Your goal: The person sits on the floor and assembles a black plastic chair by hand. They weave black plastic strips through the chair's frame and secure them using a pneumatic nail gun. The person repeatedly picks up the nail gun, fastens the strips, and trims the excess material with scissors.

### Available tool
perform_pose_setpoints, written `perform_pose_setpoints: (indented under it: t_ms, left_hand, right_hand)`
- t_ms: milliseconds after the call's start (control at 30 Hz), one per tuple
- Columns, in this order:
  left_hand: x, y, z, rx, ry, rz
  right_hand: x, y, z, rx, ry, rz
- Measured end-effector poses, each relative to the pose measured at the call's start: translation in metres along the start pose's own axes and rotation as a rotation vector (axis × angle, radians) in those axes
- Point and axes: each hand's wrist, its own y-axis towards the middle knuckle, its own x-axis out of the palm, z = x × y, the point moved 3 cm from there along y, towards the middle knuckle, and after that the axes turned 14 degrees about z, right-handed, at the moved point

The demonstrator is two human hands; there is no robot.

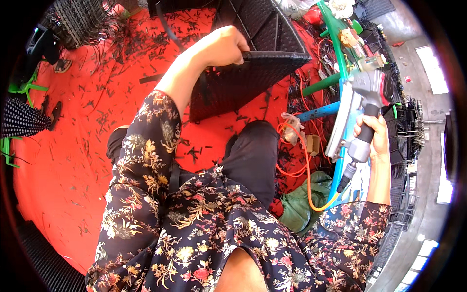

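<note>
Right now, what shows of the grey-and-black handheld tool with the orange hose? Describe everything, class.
The tool looks metallic, with a dark grip, long silver bar and black connector joined to an orange hose. It slants, connector lowest, upper end blurred, at the picture's right side. The right hand grips it; other contacts are unclear.

Red floor (58,194), crumpled green sack (305,200)
</note>
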Motion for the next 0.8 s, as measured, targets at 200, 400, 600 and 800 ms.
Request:
perform_pose_setpoints:
  t_ms: [200,400,600,800]
  left_hand:
    - [-0.003,0.007,-0.015,0.162,-0.034,0.017]
    - [-0.032,-0.007,-0.015,0.074,-0.004,0.139]
    - [-0.051,-0.005,-0.035,-0.174,-0.18,0.1]
    - [-0.065,-0.012,-0.046,-0.078,-0.158,0.212]
  right_hand:
    - [-0.128,0.044,0.097,-0.118,-0.445,0.39]
    - [-0.152,0.061,0.132,0.163,-1.088,0.82]
    - [-0.152,0.033,0.141,0.179,-1.017,0.81]
    - [-0.258,-0.061,0.17,0.118,-1.083,1.006]
